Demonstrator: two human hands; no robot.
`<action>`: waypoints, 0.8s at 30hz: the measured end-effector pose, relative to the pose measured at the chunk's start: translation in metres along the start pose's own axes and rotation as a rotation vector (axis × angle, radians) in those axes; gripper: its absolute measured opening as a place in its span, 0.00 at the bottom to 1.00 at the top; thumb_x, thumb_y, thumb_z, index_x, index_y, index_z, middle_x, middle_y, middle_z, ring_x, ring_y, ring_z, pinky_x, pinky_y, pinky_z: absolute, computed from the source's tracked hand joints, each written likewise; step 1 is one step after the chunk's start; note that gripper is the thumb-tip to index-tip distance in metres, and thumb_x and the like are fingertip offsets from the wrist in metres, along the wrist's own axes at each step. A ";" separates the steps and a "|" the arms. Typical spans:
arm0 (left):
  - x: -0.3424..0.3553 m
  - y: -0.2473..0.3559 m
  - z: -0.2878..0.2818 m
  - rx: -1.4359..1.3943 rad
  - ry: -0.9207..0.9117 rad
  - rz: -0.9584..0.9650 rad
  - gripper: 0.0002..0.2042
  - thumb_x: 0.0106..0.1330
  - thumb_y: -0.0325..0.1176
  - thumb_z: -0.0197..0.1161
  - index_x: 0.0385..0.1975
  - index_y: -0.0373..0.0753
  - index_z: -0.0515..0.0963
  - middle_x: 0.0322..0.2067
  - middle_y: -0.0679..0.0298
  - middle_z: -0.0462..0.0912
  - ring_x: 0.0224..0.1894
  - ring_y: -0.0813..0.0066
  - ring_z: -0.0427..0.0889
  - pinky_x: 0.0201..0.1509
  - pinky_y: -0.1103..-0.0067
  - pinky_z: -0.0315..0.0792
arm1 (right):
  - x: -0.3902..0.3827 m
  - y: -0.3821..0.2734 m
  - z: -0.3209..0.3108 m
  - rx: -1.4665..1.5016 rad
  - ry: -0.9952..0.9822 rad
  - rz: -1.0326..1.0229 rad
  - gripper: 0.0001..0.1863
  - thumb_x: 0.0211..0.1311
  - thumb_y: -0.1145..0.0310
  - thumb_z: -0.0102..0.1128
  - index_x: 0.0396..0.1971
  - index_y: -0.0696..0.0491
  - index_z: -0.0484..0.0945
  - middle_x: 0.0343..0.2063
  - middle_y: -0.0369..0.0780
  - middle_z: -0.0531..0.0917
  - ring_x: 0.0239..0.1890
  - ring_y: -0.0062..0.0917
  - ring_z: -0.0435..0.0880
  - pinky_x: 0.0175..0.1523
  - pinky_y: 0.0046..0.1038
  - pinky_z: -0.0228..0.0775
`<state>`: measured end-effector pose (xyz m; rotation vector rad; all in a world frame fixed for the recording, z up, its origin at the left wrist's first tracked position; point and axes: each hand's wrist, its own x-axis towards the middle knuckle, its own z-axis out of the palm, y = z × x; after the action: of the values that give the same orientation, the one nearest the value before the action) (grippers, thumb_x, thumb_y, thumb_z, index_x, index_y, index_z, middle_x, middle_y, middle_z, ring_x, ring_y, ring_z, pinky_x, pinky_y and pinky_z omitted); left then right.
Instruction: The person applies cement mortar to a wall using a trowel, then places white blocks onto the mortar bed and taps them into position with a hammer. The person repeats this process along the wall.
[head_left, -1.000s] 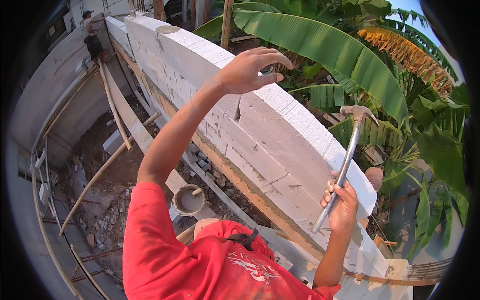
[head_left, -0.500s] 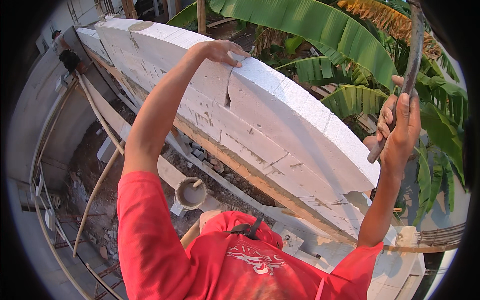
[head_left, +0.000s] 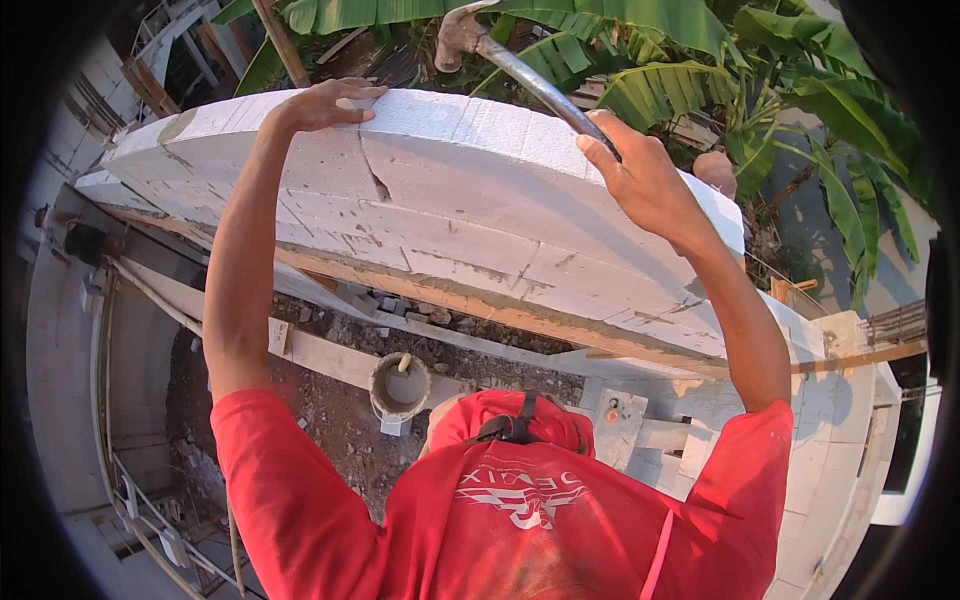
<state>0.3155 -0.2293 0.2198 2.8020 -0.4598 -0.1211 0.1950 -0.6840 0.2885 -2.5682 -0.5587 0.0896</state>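
Note:
My left hand (head_left: 325, 106) lies with its fingers stretched over the top edge of a pale block wall (head_left: 470, 190), a little left of a crack that runs down its face. In my right hand (head_left: 645, 180) is a claw hammer (head_left: 535, 78), gripped by its metal handle. The hammer is above the wall's white top, its head pointing left and toward the far side. Hidden under my right hand is the lower end of the handle.
A bucket of grey mix (head_left: 400, 386) stands below the wall on a plank (head_left: 325, 352). Banana leaves (head_left: 660, 100) hang beyond the wall. Another person (head_left: 85, 240) is at the far left, near a long pole (head_left: 160, 290). Rubble and soil lie below.
My right hand has swung the hammer from raised at the right to over the wall top, bringing its head into view. My left hand stays on the wall while the view has shifted.

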 end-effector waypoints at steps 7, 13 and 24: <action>0.004 0.002 -0.006 -0.050 -0.054 0.051 0.32 0.66 0.52 0.67 0.70 0.54 0.70 0.73 0.54 0.63 0.77 0.53 0.57 0.79 0.56 0.52 | -0.051 0.042 -0.023 0.019 0.121 -0.021 0.25 0.76 0.54 0.50 0.62 0.55 0.72 0.29 0.49 0.83 0.37 0.41 0.85 0.44 0.46 0.69; 0.006 -0.006 -0.008 -0.065 -0.079 0.088 0.30 0.68 0.47 0.66 0.71 0.52 0.69 0.74 0.52 0.62 0.77 0.53 0.57 0.79 0.60 0.52 | -0.135 0.086 -0.060 -0.045 0.451 0.143 0.25 0.76 0.53 0.50 0.65 0.52 0.72 0.35 0.50 0.85 0.40 0.45 0.85 0.49 0.45 0.72; 0.014 -0.028 -0.007 -0.031 -0.099 0.182 0.29 0.71 0.36 0.62 0.71 0.37 0.67 0.71 0.54 0.67 0.76 0.60 0.59 0.79 0.67 0.48 | -0.178 0.118 -0.031 0.036 0.239 0.342 0.20 0.77 0.59 0.52 0.59 0.56 0.73 0.22 0.49 0.80 0.25 0.45 0.79 0.36 0.47 0.67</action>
<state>0.3384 -0.2069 0.2170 2.7166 -0.7269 -0.2255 0.0818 -0.8638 0.2501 -2.5654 -0.0273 -0.0891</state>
